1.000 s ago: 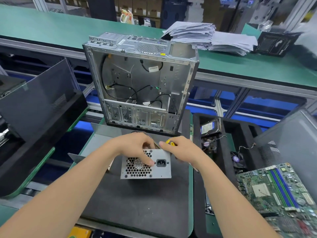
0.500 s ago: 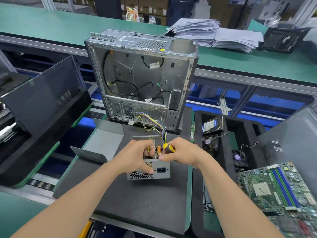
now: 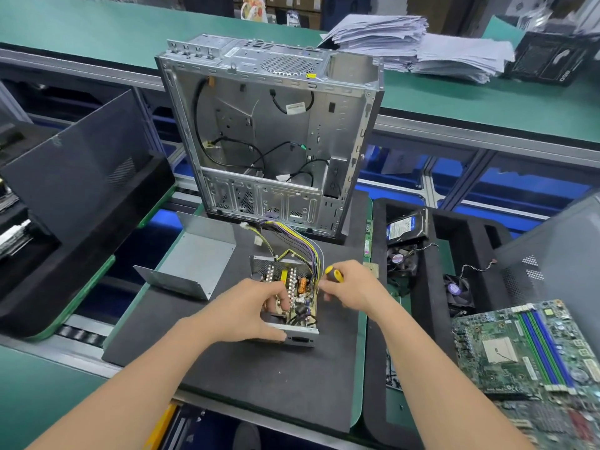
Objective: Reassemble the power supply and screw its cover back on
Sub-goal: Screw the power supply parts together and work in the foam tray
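Note:
The power supply [image 3: 300, 302] lies open-topped on the black mat [image 3: 246, 378], its circuit board and coils showing and a bundle of coloured wires [image 3: 298, 237] arching out of its far end. My left hand [image 3: 250, 311] grips the unit's left side, fingers curled over the board's edge. My right hand [image 3: 352, 287] sits at the unit's right side and holds a yellow-and-black screwdriver [image 3: 334, 273]. The grey bent metal cover [image 3: 194, 259] lies apart on the mat, to the left.
An empty silver PC case [image 3: 269, 131] stands upright behind the mat. A black foam tray [image 3: 431, 222] on the right holds a hard drive [image 3: 406, 227] and fans. A motherboard [image 3: 526, 347] lies at the right edge, and a dark side panel [image 3: 81, 164] leans at left.
The power supply was tipped from standing on end with its fan grille facing me to lying flat with the board up. The view also shifted closer and downward.

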